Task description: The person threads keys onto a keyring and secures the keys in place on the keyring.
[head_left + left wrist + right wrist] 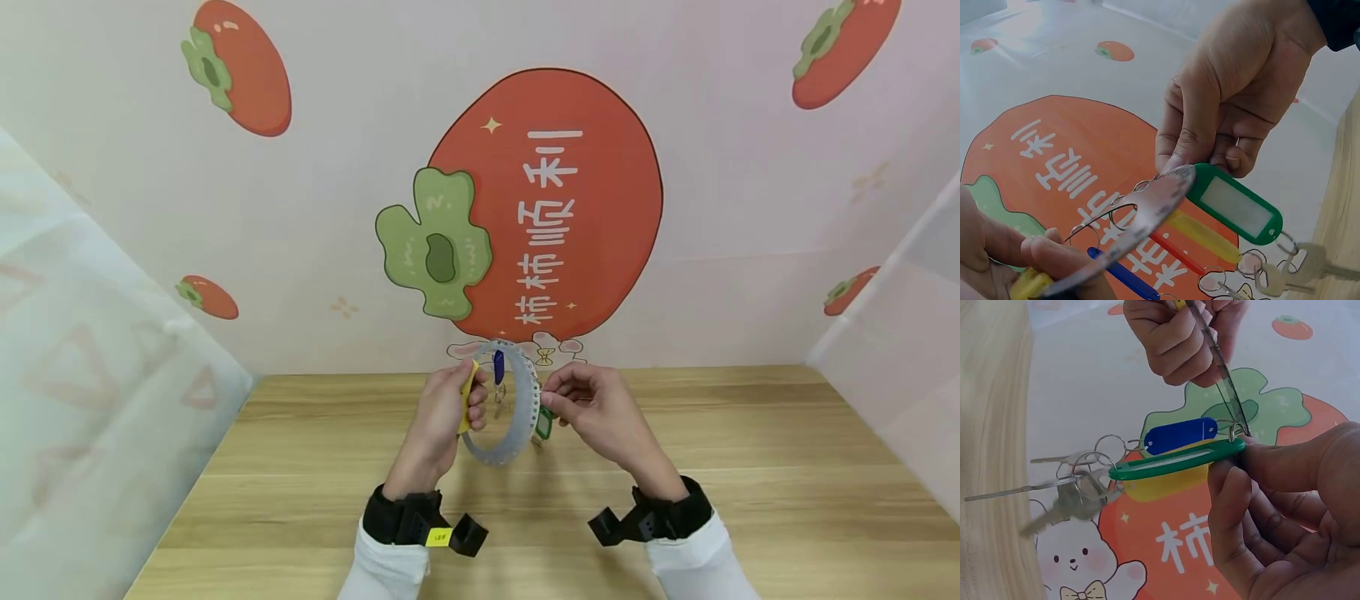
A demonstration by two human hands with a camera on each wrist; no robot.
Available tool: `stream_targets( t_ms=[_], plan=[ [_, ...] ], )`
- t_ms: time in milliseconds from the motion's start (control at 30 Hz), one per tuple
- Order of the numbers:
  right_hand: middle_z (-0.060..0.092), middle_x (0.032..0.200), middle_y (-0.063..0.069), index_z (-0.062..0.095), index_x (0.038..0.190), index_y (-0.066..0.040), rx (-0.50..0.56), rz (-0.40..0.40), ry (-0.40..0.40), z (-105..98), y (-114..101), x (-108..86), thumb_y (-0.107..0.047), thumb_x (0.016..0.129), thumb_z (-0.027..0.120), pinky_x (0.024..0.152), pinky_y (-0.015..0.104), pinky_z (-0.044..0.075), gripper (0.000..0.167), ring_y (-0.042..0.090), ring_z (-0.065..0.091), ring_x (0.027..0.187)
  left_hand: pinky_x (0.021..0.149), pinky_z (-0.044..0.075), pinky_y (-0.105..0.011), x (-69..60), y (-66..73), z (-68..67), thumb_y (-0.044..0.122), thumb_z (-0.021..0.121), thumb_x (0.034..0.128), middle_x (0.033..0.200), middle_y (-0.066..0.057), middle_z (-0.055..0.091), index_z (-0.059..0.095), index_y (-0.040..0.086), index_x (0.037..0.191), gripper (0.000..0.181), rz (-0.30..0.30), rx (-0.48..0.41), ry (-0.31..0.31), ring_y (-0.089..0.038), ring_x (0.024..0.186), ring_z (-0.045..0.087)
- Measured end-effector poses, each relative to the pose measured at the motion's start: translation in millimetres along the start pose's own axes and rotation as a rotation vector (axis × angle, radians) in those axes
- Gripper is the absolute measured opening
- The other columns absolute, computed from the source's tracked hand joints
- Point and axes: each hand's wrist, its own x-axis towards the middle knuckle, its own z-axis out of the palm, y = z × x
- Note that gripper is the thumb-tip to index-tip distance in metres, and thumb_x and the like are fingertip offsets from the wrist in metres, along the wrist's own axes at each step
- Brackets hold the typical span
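Note:
My left hand (pixel 442 408) grips the yellow handle (pixel 466 406) of a round translucent hoop with small holes around its rim (pixel 522 425), held upright above the table. On the hoop's right side, my right hand (pixel 600 408) pinches the top end of a green key tag (pixel 1235 205) between thumb and index finger, right at the rim. A key (pixel 1307 259) hangs from that tag's split ring. Around the hoop also hang a blue key tag (pixel 1180 435), a red one (pixel 1175 251) and a yellow one (pixel 1205 235). Whether the green tag's upper ring passes through a hole is hidden by the fingers.
A wooden table (pixel 300 500) lies beneath both hands. Behind it rises a pale backdrop (pixel 330 250) printed with persimmons, with white sheets (pixel 112 375) at either side. Black camera bands (pixel 660 517) circle both wrists.

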Motion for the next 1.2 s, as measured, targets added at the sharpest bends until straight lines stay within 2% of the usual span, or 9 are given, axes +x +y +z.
stream_targets(
  t_ms=[133,333,700,867,1033,1200],
  plan=[
    [0.067,0.08,0.007,0.069,0.095,0.0,-0.001,-0.009,0.001,-1.6,0.1,-0.4,0.0,0.092,0.072,0.059,0.03,0.053,0.004,0.025,0.064,0.065,0.054,0.032,-0.023,-0.7,-0.7,1.3,0.023,0.026,0.1123,0.072,0.0,0.033,0.044,0.003,0.095,0.032,0.002,-0.014,-0.007,-0.011,0.059,0.032],
    [0.067,0.081,0.006,0.07,0.095,0.0,0.001,-0.002,-0.001,-3.2,-0.2,-0.9,-0.002,0.092,0.072,0.059,0.03,0.053,0.004,0.026,0.064,0.066,0.054,0.028,-0.024,-1.0,-1.9,3.4,0.023,0.026,0.1129,0.071,-0.001,0.029,0.039,0.005,0.091,0.032,0.014,0.023,-0.003,-0.012,0.059,0.028],
    [0.068,0.084,0.011,0.067,0.096,0.002,0.07,0.056,-0.045,-4.6,0.2,0.0,-0.004,0.093,0.071,0.062,0.032,0.056,0.008,0.026,0.067,0.068,0.053,0.028,-0.023,-2.9,-2.0,4.3,0.023,0.026,0.1126,0.071,0.0,0.029,0.038,0.006,0.09,0.031,0.023,0.029,0.031,-0.011,0.059,0.029],
    [0.069,0.082,0.01,0.068,0.094,0.001,0.052,0.043,-0.003,-4.0,-1.4,-0.6,-0.005,0.091,0.074,0.062,0.03,0.056,0.009,0.028,0.068,0.069,0.053,0.029,-0.022,-3.4,-1.3,4.0,0.023,0.026,0.1127,0.071,0.0,0.03,0.038,0.006,0.09,0.031,0.031,0.028,0.049,-0.011,0.058,0.029],
    [0.069,0.079,0.006,0.069,0.09,-0.001,-0.009,0.002,0.052,-0.5,-1.0,-1.5,-0.006,0.088,0.078,0.06,0.028,0.055,0.01,0.022,0.067,0.067,0.052,0.03,-0.021,-3.5,-1.6,3.8,0.022,0.026,0.1126,0.071,0.001,0.031,0.039,0.006,0.089,0.032,0.041,0.03,0.061,-0.011,0.058,0.03],
    [0.069,0.075,0.005,0.069,0.086,-0.002,-0.043,-0.006,0.091,3.1,-0.7,-1.2,-0.004,0.087,0.078,0.058,0.028,0.055,0.01,0.019,0.067,0.064,0.052,0.029,-0.021,-3.3,-1.7,4.7,0.023,0.027,0.1125,0.07,0.001,0.031,0.039,0.006,0.088,0.032,0.04,0.026,0.075,-0.01,0.058,0.03]
  ],
)
